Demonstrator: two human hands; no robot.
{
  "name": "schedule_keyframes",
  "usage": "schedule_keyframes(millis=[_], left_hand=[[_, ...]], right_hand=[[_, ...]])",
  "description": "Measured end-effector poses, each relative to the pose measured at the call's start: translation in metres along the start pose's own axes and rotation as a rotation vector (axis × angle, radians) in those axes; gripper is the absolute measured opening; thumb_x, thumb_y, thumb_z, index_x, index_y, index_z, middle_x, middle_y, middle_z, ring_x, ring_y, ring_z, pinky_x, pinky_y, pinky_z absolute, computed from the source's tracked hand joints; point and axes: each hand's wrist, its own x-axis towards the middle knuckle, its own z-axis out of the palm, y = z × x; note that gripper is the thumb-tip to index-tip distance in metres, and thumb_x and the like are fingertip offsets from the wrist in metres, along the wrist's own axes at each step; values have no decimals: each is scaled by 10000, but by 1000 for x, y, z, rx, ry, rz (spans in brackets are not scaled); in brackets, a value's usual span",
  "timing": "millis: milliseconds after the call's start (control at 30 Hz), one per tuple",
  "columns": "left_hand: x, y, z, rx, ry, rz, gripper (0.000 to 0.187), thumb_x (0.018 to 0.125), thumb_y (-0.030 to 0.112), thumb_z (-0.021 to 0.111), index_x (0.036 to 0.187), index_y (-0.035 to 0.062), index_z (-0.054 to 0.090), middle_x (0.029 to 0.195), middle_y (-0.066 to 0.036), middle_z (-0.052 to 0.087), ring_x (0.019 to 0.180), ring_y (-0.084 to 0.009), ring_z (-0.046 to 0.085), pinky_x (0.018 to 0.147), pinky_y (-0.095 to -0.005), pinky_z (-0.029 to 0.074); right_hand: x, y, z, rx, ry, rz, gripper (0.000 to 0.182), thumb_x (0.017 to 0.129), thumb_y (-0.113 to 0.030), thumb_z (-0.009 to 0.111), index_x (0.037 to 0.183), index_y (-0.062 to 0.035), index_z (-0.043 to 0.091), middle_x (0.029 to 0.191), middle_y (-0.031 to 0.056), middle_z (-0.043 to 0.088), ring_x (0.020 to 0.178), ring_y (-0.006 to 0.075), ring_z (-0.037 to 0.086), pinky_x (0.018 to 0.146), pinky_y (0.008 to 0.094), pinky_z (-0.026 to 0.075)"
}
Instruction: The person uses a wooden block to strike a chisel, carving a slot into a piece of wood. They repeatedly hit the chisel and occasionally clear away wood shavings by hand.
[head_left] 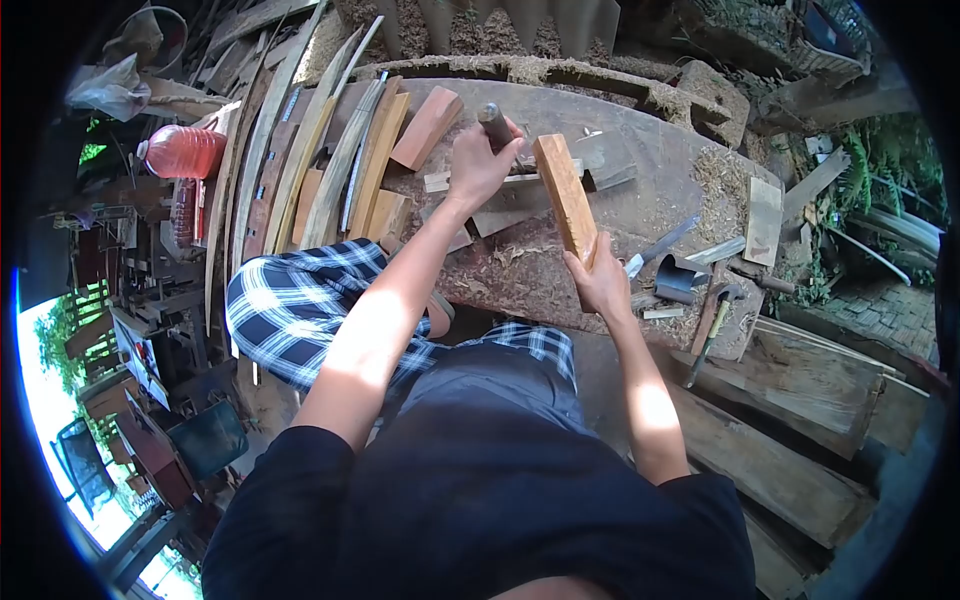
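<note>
We seemed to steady wooden block [568, 195] over table [662, 160]: right hand [604, 282] pinched near end, left hand [480, 168] curled fingers round dark handle [493, 120]. Next move called for firm hold.

No words, numbers, brand names or signs can be read here — anything on the thin pale strip [352, 200], upper left, is too small to tell.
</note>
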Motion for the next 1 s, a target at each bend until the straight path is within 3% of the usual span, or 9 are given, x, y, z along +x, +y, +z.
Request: schedule_keyframes(millis=[467,567,700,800,833,900,933,1000], left_hand=[[4,-9,6,-32,-32,81,160,840,124,733,947,24,668,818,-140,719,795,-257,736,709,-362,560],[8,-20,9,66,-105,54,216,842,169,737,995,34,665,832,-162,720,809,-324,728,722,-410,565],[-7,-22,24,116,-154,59,288,844,189,730,1060,20,644,842,-199,713,820,-395,702,735,-461,558],[-7,-18,26,211,-162,93,343,842,186,732,1066,-42,610,819,-241,690,797,-433,679,708,-503,535],[-6,-23,24,215,-154,94,343,842,186,732,1066,-42,610,819,-241,690,797,-433,679,708,-503,535],[-5,-31,24,99,-145,106,329,844,179,733,1080,-22,624,828,-228,695,799,-421,684,703,-481,535],[-7,-8,14,135,-151,11,273,847,165,733,1053,4,656,841,-204,707,816,-381,706,716,-430,546],[-10,-19,13,48,-112,19,233,849,155,733,1021,12,667,841,-189,712,820,-354,716,725,-408,547]], right_hand=[[0,-1,-4,20,-23,24,577,897,-503,611,1168,-40,401,944,351,666,926,533,646,796,574,493],[3,-14,-20,284,-5,11,550,894,-459,642,1185,-32,453,955,324,677,930,516,659,797,541,509],[-16,-90,-93,474,257,-335,529,887,-375,680,1243,-47,467,961,268,698,915,466,692,774,477,539],[-26,-124,-119,560,290,-420,533,891,-390,672,1235,-53,445,938,276,695,873,473,691,737,487,543],[-24,-124,-117,561,287,-428,533,891,-390,672,1235,-53,445,938,276,695,873,473,691,737,487,543],[-16,-117,-111,219,121,-263,529,890,-403,669,1215,-59,431,918,288,691,840,481,689,719,521,536],[-11,-113,-105,61,56,-239,516,888,-414,668,1184,-59,439,903,302,684,851,477,690,721,535,525],[-13,-97,-89,163,82,-235,521,891,-418,666,1189,-57,439,893,295,685,849,483,686,724,535,518]])
